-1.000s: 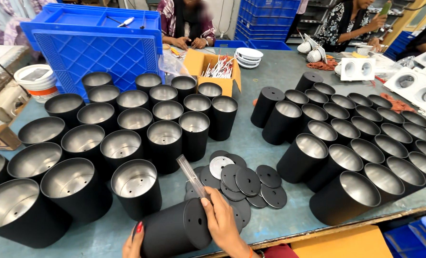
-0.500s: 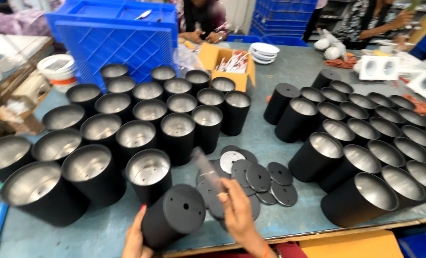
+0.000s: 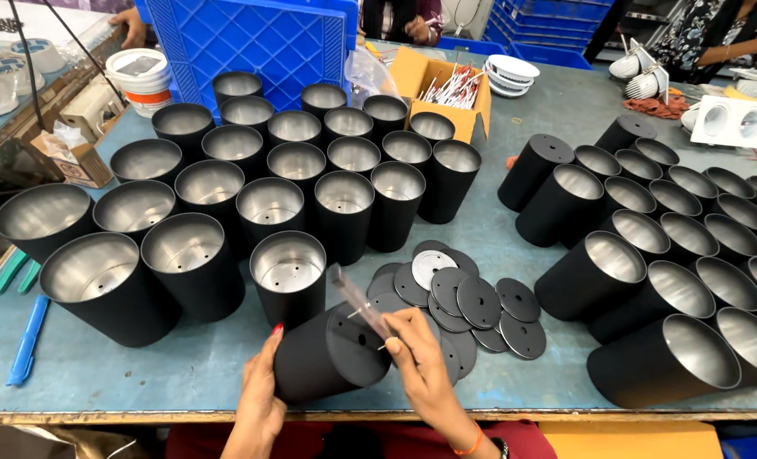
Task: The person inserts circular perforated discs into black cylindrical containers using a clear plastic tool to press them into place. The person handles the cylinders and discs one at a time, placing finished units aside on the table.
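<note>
Your blue-grey worktable [image 3: 497, 255] was crowded with black cylinders [image 3: 293, 183] before a blue crate [image 3: 251, 42]; your left hand [image 3: 259, 399] gripped the tipped black can [image 3: 323, 353], near black discs [image 3: 472, 302], right hand [image 3: 421, 361] pinching a clear-handled screwdriver [image 3: 357, 302]

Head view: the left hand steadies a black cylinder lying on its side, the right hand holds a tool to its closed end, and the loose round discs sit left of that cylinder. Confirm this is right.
Wrong on one point. The head view shows the loose round discs lying to the right of the black cylinder, not left. The rest holds: the left hand steadies the cylinder on its side and the right hand holds a tool to its closed end.
</note>
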